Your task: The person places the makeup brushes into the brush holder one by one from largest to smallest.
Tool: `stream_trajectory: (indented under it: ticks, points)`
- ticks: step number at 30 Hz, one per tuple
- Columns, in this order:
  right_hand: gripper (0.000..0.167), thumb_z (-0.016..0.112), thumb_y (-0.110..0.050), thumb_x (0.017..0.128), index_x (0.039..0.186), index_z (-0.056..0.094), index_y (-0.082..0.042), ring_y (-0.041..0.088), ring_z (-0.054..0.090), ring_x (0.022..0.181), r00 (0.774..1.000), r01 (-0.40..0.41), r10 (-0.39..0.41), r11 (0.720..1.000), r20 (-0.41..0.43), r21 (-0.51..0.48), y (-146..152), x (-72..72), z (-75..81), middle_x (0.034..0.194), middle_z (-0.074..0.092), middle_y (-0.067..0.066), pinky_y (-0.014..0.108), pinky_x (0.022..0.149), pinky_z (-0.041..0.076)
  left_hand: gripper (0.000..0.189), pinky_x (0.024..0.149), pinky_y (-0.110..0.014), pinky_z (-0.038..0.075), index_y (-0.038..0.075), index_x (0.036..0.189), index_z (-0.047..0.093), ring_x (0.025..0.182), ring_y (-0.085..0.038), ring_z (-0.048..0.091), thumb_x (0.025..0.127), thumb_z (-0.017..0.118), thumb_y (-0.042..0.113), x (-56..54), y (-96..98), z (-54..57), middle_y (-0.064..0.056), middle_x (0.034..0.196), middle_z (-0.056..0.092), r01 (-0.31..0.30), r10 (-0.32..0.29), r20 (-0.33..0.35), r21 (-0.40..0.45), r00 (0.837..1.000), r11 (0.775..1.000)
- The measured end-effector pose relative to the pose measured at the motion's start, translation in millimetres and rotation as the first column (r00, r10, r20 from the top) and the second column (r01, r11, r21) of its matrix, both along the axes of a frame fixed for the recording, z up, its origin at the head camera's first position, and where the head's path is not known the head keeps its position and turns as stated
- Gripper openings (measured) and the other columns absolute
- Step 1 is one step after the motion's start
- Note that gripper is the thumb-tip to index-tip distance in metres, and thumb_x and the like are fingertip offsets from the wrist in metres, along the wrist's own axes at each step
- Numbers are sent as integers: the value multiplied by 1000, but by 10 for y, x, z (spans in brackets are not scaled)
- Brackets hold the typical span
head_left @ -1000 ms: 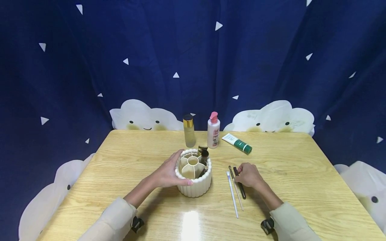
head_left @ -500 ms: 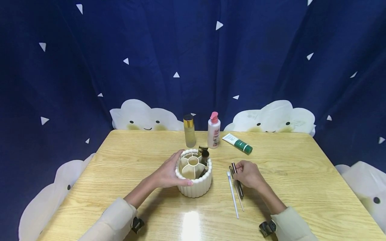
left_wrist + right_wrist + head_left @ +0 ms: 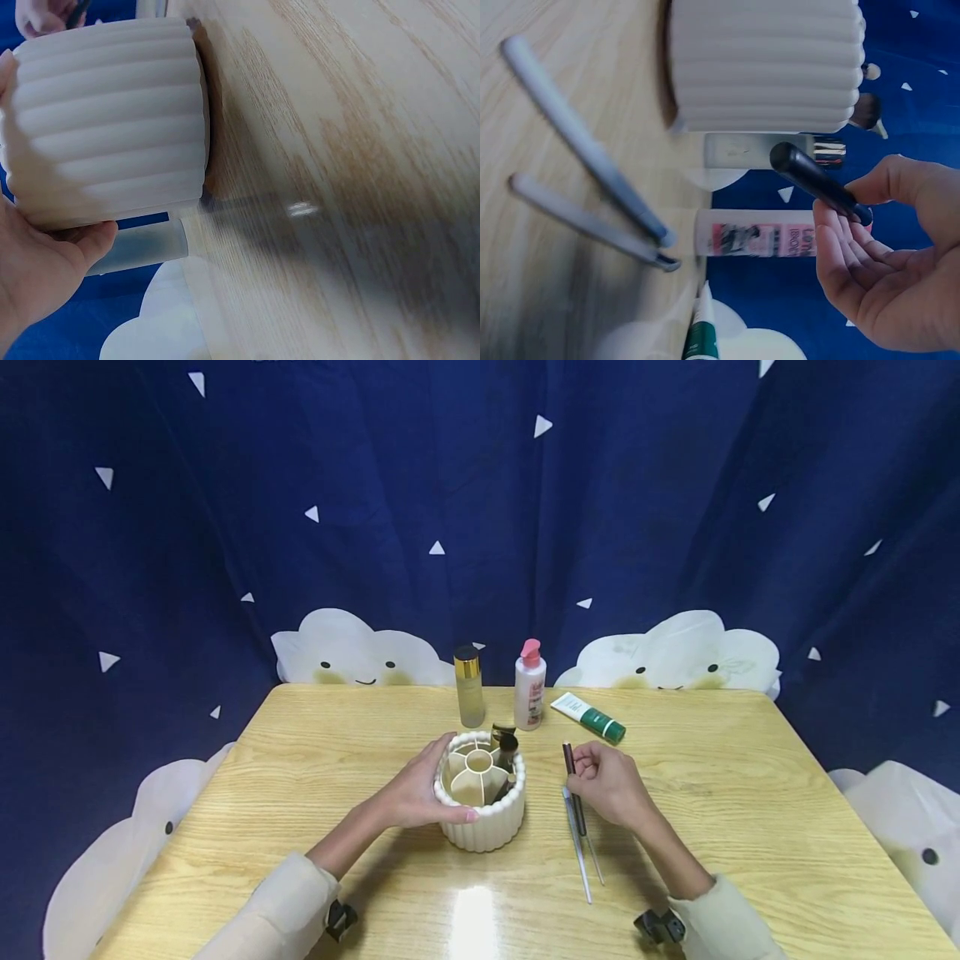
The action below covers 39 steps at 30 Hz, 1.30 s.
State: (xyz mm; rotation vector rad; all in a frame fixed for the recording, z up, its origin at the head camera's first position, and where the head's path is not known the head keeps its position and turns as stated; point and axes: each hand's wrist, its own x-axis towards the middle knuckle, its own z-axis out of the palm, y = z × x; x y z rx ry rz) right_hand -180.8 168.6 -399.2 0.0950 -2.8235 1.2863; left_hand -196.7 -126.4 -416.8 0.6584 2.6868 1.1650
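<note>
My left hand (image 3: pixel 416 789) grips the side and rim of a round, white, ribbed makeup organizer (image 3: pixel 486 828) with divided compartments. A dark fluffy makeup brush (image 3: pixel 508 745) sticks up from its right-hand side. My right hand (image 3: pixel 613 783) pinches a slim, dark, pen-shaped cosmetic tube (image 3: pixel 810 176) between thumb and fingers. In the right wrist view the tube is raised off the table. Below it on the wood lie a pale-handled makeup brush (image 3: pixel 585 142) and a thinner brush (image 3: pixel 577 214), side by side, to the right of the organizer.
Behind the organizer stand a clear bottle with a gold-and-black cap (image 3: pixel 471 693) and a white pump bottle (image 3: pixel 529 693) with a pink top. A green-and-white squeeze tube (image 3: pixel 592 718) lies to their right. A dark blue curtain (image 3: pixel 480 485) hangs beyond the wooden table (image 3: pixel 337 718).
My right hand has picked up the dark tube from the table and moved it slightly left and up, over the two brushes. The left hand and organizer stay in place.
</note>
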Motion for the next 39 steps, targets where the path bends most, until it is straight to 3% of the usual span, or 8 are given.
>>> stream_trajectory:
  ticks: [7, 13, 19, 24, 35, 39]
  points:
    - [27, 63, -3, 75, 101, 61, 3, 10, 58, 74, 1000, 19, -21, 995, -23, -96, -80, 58, 142, 89, 65, 10, 15, 63, 50, 122, 110, -55, 32, 11, 152, 17, 135, -31, 37, 57, 84, 52, -7, -1, -15, -15, 149, 34, 2, -2, -5, 3, 1000, 1000]
    - [23, 62, -1, 77, 100, 62, 2, 5, 60, 72, 995, 6, -25, 981, -94, -194, -156, 94, 228, 91, 67, 13, 14, 66, 52, 122, 110, -54, 33, 12, 151, 18, 134, -31, 37, 57, 85, 52, -6, -5, -17, -14, 148, 35, -1, 1, -7, 6, 1000, 1000]
    - [17, 66, -1, 83, 98, 59, 3, -1, 64, 68, 987, -71, 16, 935, -158, -348, -228, 143, 292, 88, 69, 18, 17, 60, 50, 122, 109, -55, 34, 14, 151, 19, 132, -29, 40, 56, 85, 53, -11, -6, -32, -13, 146, 37, 4, -4, -10, 9, 1000, 1000]
    - [18, 65, 0, 83, 98, 57, 4, 1, 66, 71, 987, -105, 40, 896, -156, -432, -294, 181, 333, 89, 69, 19, 19, 60, 49, 124, 109, -56, 33, 13, 152, 18, 134, -30, 39, 56, 84, 55, -15, -5, -36, -13, 148, 36, 2, -2, -12, 3, 1000, 1000]
    - [15, 63, 5, 84, 97, 54, 9, 4, 68, 78, 973, -189, 90, 840, -213, -509, -453, 182, 287, 95, 67, 27, 17, 66, 54, 125, 108, -57, 33, 13, 152, 17, 134, -32, 38, 56, 84, 56, -9, -7, -42, -14, 149, 34, -7, 7, 1, 0, 1000, 1000]
    - [16, 65, 4, 84, 96, 56, 7, 0, 65, 79, 967, -207, 104, 854, -233, -477, -504, 178, 243, 94, 68, 26, 17, 69, 54, 123, 108, -55, 35, 13, 151, 18, 131, -30, 42, 56, 84, 55, -20, -8, -49, -13, 146, 38, 4, -4, -13, 13, 1000, 1000]
